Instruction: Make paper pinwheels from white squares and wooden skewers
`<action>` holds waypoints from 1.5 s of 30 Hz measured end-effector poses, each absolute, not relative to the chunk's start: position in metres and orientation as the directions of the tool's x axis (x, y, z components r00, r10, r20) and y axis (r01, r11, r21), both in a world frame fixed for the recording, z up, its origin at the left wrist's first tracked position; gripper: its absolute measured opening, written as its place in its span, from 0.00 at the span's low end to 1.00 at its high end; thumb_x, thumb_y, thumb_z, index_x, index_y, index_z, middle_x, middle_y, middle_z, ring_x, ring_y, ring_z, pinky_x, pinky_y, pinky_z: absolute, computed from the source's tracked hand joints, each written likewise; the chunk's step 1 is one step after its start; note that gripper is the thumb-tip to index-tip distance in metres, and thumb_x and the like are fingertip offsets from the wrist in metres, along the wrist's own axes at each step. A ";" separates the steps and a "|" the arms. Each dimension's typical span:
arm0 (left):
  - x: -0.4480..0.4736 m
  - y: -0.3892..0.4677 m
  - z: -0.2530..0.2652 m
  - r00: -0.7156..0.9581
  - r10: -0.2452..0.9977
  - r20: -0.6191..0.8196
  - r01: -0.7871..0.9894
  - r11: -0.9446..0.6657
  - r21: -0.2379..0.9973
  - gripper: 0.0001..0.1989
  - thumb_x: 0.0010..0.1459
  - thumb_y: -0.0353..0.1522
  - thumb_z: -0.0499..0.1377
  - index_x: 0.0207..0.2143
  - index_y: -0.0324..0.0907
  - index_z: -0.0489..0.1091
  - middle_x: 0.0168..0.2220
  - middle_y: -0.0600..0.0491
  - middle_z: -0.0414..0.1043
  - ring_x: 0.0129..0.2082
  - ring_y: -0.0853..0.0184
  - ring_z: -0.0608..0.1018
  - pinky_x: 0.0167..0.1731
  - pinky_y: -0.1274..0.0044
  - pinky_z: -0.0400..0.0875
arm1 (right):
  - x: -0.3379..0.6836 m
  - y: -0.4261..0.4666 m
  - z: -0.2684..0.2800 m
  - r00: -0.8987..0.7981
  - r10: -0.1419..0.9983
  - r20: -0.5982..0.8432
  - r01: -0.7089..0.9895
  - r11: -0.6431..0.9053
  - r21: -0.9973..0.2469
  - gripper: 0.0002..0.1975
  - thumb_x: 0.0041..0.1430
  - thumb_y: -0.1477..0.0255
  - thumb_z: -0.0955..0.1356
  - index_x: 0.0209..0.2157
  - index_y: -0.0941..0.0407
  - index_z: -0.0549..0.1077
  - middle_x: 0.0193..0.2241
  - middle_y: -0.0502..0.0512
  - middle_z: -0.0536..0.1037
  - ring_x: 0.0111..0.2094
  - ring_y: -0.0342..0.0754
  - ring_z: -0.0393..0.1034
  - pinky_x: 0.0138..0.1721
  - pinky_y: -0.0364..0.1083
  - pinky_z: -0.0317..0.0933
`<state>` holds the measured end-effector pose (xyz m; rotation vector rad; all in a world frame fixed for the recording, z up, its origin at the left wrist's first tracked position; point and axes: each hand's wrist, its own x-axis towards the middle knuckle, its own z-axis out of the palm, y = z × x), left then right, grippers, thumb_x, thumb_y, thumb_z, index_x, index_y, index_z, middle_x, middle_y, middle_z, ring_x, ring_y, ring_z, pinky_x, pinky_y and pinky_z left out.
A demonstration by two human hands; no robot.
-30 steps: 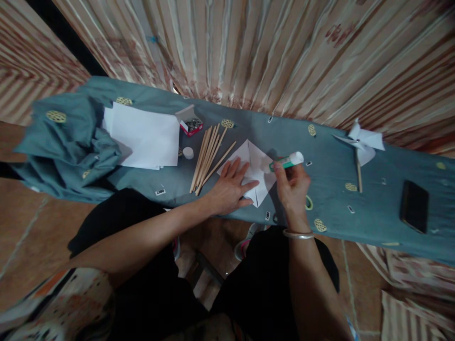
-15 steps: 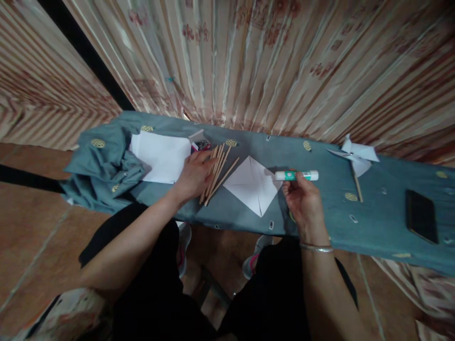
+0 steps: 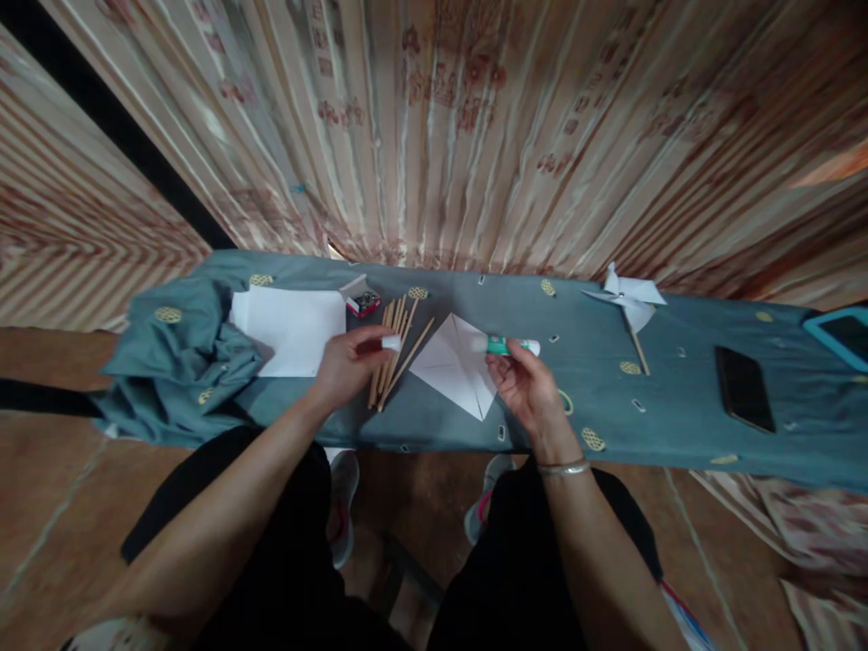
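Observation:
My right hand [image 3: 525, 384] grips a green and white glue stick [image 3: 498, 345], held level with its uncapped end pointing left. Pinched between the thumb and fingers of my left hand [image 3: 349, 363] is a small white cap [image 3: 391, 343]. That hand hovers by several thin wooden sticks [image 3: 389, 373], which lie in a loose bundle. Under the glue stick's tip, a white paper square [image 3: 448, 362] with crease or cut lines from its corners lies turned like a diamond on the cloth.
A stack of white paper [image 3: 291, 330] lies at the left, beside bunched cloth [image 3: 169, 362]. Behind the sticks is a small open box of pins [image 3: 364, 302]. A paper pinwheel [image 3: 630, 303], a dark phone [image 3: 744, 389] and a blue-framed device [image 3: 844, 334] lie rightward on the covered table [image 3: 684, 434].
My left hand has come off the wooden sticks and now holds the white cap. The glue stick has lost its cap. The view has shifted slightly to the right.

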<state>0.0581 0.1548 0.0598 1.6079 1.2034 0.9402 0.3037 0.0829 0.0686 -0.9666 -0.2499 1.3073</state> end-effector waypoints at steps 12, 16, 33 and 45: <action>0.109 0.135 0.057 0.351 0.923 -0.158 -0.100 0.205 0.974 0.21 0.36 0.34 0.72 0.36 0.40 0.78 0.33 0.52 0.79 0.32 0.67 0.77 0.40 0.73 0.72 | 0.281 0.082 0.063 0.209 0.910 -0.359 -0.672 -0.134 -0.729 0.13 0.40 0.69 0.79 0.28 0.58 0.77 0.23 0.49 0.81 0.23 0.41 0.75 0.23 0.35 0.69; 0.110 0.136 0.057 0.353 0.922 -0.158 -0.098 0.204 0.974 0.21 0.35 0.35 0.72 0.36 0.40 0.78 0.33 0.52 0.79 0.32 0.67 0.77 0.40 0.72 0.72 | 0.283 0.082 0.060 0.227 0.907 -0.356 -0.661 -0.125 -0.740 0.13 0.40 0.69 0.79 0.28 0.58 0.77 0.23 0.50 0.81 0.23 0.41 0.75 0.25 0.36 0.69; 0.107 0.135 0.055 0.368 0.926 -0.083 0.028 0.078 0.997 0.20 0.39 0.35 0.69 0.38 0.38 0.78 0.33 0.51 0.79 0.32 0.66 0.78 0.39 0.73 0.73 | 0.279 0.080 0.061 0.257 0.909 -0.329 -0.577 -0.129 -0.806 0.17 0.34 0.67 0.80 0.28 0.58 0.78 0.23 0.50 0.81 0.22 0.41 0.75 0.23 0.36 0.69; 0.098 0.130 0.049 0.403 0.915 0.035 0.111 -0.087 0.990 0.20 0.45 0.36 0.67 0.41 0.37 0.77 0.39 0.48 0.79 0.36 0.63 0.80 0.41 0.71 0.75 | 0.265 0.080 0.057 0.227 0.896 -0.382 -0.564 -0.198 -0.801 0.20 0.28 0.64 0.81 0.25 0.58 0.77 0.22 0.49 0.80 0.21 0.40 0.74 0.23 0.36 0.66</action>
